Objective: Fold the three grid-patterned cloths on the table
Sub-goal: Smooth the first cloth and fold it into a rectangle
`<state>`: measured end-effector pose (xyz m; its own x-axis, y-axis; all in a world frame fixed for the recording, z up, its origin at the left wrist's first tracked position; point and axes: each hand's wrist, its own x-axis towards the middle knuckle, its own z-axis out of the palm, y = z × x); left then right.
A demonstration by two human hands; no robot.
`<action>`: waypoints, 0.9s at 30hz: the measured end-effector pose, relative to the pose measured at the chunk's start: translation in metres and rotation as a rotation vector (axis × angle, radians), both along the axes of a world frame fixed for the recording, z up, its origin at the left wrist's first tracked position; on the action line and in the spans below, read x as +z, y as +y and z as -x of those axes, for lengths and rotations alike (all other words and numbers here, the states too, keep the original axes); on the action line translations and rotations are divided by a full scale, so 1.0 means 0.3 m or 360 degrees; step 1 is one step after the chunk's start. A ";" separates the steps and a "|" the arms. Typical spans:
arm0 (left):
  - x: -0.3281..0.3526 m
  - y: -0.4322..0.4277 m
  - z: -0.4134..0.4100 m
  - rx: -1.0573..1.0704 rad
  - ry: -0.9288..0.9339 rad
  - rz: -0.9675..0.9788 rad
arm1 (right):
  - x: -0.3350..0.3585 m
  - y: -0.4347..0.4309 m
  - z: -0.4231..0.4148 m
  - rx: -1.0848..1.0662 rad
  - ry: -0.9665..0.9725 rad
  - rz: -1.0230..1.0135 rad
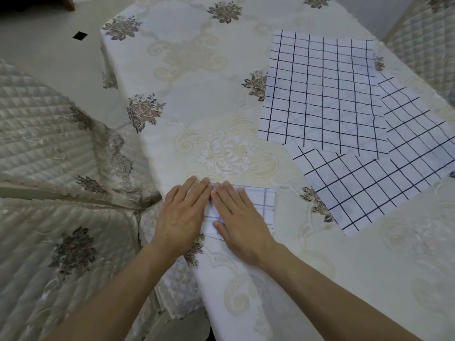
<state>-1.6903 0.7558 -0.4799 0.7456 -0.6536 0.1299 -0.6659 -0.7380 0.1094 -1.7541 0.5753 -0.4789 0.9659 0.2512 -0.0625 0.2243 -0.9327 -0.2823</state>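
A small folded grid-patterned cloth [263,205] lies near the table's left edge. My left hand [183,212] and my right hand [240,220] both lie flat on it, palms down, fingers together and touching side by side, covering most of it. Two more white cloths with dark grid lines lie spread flat to the right. The upper cloth [322,94] overlaps the lower cloth [384,173], which lies turned at an angle beneath it.
The table [197,70] wears a cream floral tablecloth that hangs over its left edge. Quilted, lace-covered chairs stand at the left [44,148] and far right [423,45]. Pale floor shows at the top left.
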 end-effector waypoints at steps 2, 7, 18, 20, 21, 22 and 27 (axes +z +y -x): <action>0.004 0.002 -0.005 0.0004 0.0069 -0.0050 | -0.016 0.001 0.005 -0.0013 0.0053 0.0022; -0.010 0.023 -0.023 0.0086 0.0250 -0.0159 | -0.013 -0.045 0.013 -0.0174 0.0105 0.0088; 0.013 0.030 -0.028 0.0296 0.0459 -0.0204 | 0.007 -0.212 0.074 -0.0494 0.0195 0.0055; 0.041 0.022 -0.048 0.0346 0.0536 -0.0176 | 0.029 -0.221 0.058 -0.0513 0.0177 -0.0057; 0.058 0.015 -0.063 0.0366 0.0576 -0.0126 | 0.042 -0.228 0.045 -0.0557 0.0111 -0.0148; 0.076 0.005 -0.078 0.0387 0.0631 -0.0063 | 0.056 -0.237 0.029 -0.0610 0.0026 -0.0226; 0.139 -0.054 -0.146 0.0408 0.0833 -0.0102 | 0.107 -0.256 -0.057 -0.0739 0.0072 -0.0235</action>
